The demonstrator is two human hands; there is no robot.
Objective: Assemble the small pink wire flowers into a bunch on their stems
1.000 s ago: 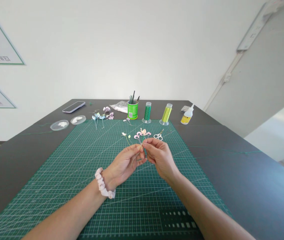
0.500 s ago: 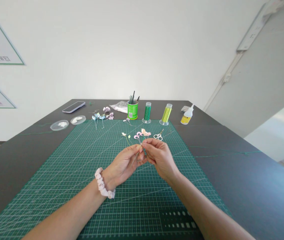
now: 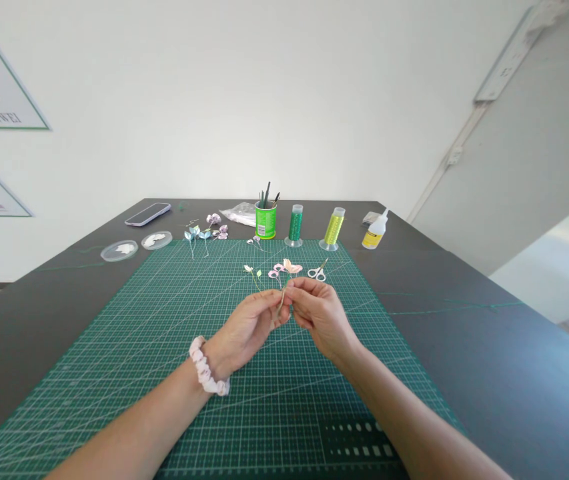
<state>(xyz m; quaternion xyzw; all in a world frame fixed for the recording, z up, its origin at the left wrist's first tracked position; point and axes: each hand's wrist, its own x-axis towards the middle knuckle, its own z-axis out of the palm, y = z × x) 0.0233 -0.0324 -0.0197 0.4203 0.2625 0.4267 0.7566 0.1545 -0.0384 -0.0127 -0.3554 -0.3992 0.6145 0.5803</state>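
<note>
Over the cutting mat (image 3: 154,333), my left hand (image 3: 249,323) pinches thin pale stems (image 3: 281,305) between thumb and fingers. They appear to belong to the pink flower spray (image 3: 291,267) showing just beyond my fingertips, with smaller looped pink petals (image 3: 274,273) at its left. My right hand (image 3: 319,310) is closed in a pinch on the same stems, its fingertips touching those of my left. Any thread between the fingertips is too fine to make out. White-handled scissors (image 3: 317,273) lie beyond my right hand. A small white flower sprig (image 3: 250,270) rests to the left.
A green can of tools (image 3: 265,221), green thread spool (image 3: 295,227), yellow-green thread spool (image 3: 333,230) and glue bottle (image 3: 375,231) stand behind. Blue flowers (image 3: 199,233), purple flowers (image 3: 221,231), shallow dishes (image 3: 119,251) and a phone (image 3: 147,214) are at the far left.
My fingertips have shifted slightly on the stems, and the left fingers have curled in closer. The stem ends below the pinch are tilted differently. Everything else is where it was.
</note>
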